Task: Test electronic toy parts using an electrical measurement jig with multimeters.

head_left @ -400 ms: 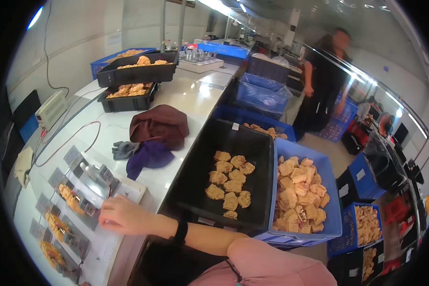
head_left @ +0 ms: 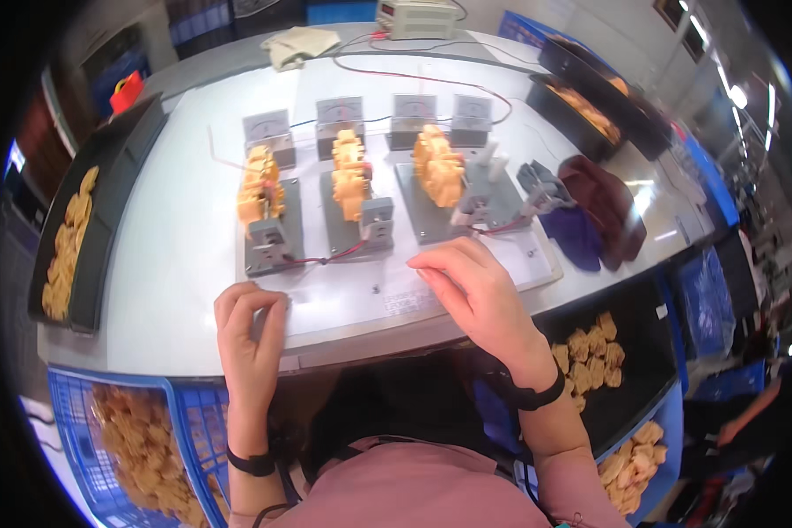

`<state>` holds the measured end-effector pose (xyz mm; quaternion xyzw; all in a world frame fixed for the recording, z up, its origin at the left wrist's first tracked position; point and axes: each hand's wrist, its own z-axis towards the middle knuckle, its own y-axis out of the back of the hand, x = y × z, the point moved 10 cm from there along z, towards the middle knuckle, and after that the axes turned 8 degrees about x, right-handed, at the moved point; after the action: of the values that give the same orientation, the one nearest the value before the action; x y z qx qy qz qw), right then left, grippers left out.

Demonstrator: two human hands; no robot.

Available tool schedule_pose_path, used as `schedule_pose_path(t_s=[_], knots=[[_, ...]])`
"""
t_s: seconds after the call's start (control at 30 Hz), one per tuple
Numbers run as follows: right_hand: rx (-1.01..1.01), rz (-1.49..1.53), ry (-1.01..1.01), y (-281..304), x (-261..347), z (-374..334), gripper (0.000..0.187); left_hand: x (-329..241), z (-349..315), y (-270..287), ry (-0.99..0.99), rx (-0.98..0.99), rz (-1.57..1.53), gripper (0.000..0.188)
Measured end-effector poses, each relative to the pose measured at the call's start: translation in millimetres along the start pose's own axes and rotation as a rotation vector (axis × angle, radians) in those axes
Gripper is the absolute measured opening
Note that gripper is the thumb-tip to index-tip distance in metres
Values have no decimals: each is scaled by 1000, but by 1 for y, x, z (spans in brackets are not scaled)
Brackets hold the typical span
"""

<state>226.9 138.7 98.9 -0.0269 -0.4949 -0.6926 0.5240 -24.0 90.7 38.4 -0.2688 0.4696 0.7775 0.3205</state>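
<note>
A white test board (head_left: pixel 352 295) on the table bears several grey stations, each with a panel meter (head_left: pixel 340 114) behind it. Beige plastic parts (head_left: pixel 260 189) stand upright on three stations; the rightmost station (head_left: pixel 502 194) shows white posts and a grey clamp block instead. At the board's front left corner is my left hand (head_left: pixel 246 339), its thumb and index fingertip pinched together with nothing visible in them. My right hand (head_left: pixel 475 295) hovers before the third and rightmost stations, fingers stretched toward the left, thumb slightly apart and nothing held. It is close to the red wires but apart from the parts.
A long black tray (head_left: pixel 106 229) of parts lies at left. Blue crates (head_left: pixel 70 422) and a black bin (head_left: pixel 629 400) with more parts stand below the table's front edge. Dark cloths (head_left: pixel 603 211) lie right of the board; a power unit (head_left: pixel 414 19) sits behind.
My view has swung from the bins at the right to face the board squarely. My left hand has come into view, and my right hand is now in front of the stations.
</note>
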Motion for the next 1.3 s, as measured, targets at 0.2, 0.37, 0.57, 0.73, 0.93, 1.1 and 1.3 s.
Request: schedule_pose_path(t_s=[0.2, 0.37, 0.57, 0.73, 0.93, 1.1, 1.3], knots=[[119, -62, -10, -28, 0, 11, 10, -4, 7, 2, 12, -12, -45, 9], [196, -125, 14, -51, 3, 17, 8, 3, 5, 4, 19, -31, -68, 10], [167, -139, -38, -56, 2, 20, 8, -3, 6, 5, -41, -30, -64, 13], [151, -136, -49, -57, -1, 15, 9, -2, 6, 5, -39, -38, -87, 12], [137, -110, -50, -54, 0, 15, 9, -3, 6, 6, -51, -34, -81, 12], [117, -106, -62, -52, 0, 12, 10, -7, 6, 7, -72, -29, -76, 11], [113, -104, -64, -49, -1, 11, 10, -8, 7, 3, -67, 2, -34, 10]])
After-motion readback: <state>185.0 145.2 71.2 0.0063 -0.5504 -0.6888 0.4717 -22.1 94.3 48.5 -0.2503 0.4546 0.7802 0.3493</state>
